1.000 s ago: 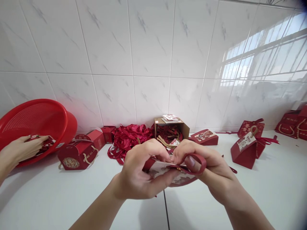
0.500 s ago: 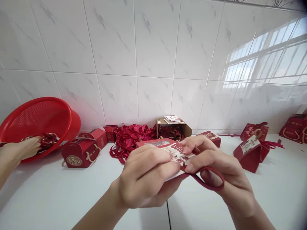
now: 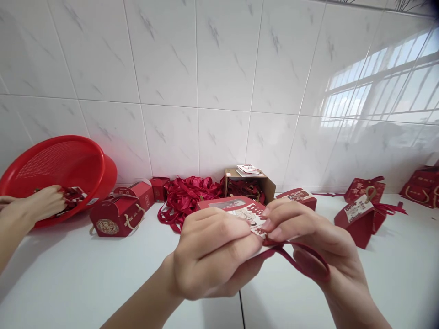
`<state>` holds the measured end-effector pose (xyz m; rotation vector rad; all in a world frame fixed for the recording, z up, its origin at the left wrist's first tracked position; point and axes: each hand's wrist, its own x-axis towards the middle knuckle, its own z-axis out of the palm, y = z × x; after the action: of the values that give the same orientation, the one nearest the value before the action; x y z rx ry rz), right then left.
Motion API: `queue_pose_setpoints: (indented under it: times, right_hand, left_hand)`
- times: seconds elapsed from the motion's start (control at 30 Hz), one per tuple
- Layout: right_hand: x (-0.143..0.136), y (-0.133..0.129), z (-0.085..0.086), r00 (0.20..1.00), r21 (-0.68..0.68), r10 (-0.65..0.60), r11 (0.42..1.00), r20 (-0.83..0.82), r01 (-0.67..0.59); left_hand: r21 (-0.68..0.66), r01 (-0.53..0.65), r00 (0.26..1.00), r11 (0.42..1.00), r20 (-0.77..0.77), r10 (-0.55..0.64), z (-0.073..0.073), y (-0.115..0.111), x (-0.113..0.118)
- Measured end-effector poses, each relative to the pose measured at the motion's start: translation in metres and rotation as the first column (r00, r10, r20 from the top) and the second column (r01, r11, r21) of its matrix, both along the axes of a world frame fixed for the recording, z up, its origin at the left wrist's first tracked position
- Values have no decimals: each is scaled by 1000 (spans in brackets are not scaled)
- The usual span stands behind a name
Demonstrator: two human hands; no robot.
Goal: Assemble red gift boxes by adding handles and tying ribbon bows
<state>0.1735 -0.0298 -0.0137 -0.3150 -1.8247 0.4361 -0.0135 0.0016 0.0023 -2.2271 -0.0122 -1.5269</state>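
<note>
My left hand [image 3: 217,253] is closed around a red gift box [image 3: 222,203] with a clear window, held above the table in front of me. A white and red printed tag [image 3: 252,218] lies against the box's near end, under my fingers. At that end my right hand [image 3: 308,237] pinches a dark red ribbon [image 3: 312,262], with its thumb partly behind it. The ribbon makes a loop that hangs to the right of the box. The spot where ribbon meets box is partly covered by my fingertips.
A co-worker's hand [image 3: 44,203] reaches into a tilted red basket [image 3: 106,169] at left. Red gift boxes [image 3: 115,217] stand beside it. Behind my hands lie a heap of red ribbons [image 3: 192,194] and a cardboard box [image 3: 269,187]. More ribboned boxes [image 3: 355,224] stand at right.
My right thumb has drawn back from inside the ribbon loop, which now hangs slightly lower and further right. The co-worker's hand has shifted a little right in the basket, and another hand shows behind.
</note>
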Motion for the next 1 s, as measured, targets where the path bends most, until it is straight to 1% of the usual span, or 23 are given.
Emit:
queue_pose_setpoints:
  times: [0.07, 0.2, 0.3, 0.5, 0.6, 0.73, 0.87, 1.0]
  right_hand:
    - [-1, 0, -2, 999, 6, 16, 1000, -30, -16]
    - [-4, -1, -5, 997, 22, -14, 1000, -77, 15]
    - [-4, 1, -5, 998, 61, -54, 997, -34, 56]
    - [0, 10, -1, 995, 225, -90, 971, 32, 80]
    - [2, 12, -2, 997, 252, -65, 966, 30, 56]
    - [2, 12, -3, 1000, 247, -15, 969, 26, 9]
    - [1, 11, -1, 1000, 259, 4, 966, 25, -11]
    - [1, 10, -2, 999, 255, -40, 966, 22, 33]
  left_hand:
    - [12, -14, 1000, 1000, 7, 14, 0, 0, 0]
    - [13, -22, 1000, 1000, 9, 22, 1, 0, 0]
    - [-7, 23, 1000, 1000, 14, -23, 2, 2, 1]
    - [-86, 125, 990, 988, 78, -118, 1, 8, 5]
    - [-169, 184, 981, 968, 99, -169, -1, 9, 6]
    - [-319, 257, 966, 912, 119, -230, -2, 7, 6]
    - [-366, 278, 959, 888, 52, -279, 0, 5, 5]
    - [-400, 282, 958, 872, 71, -278, 2, 2, 5]
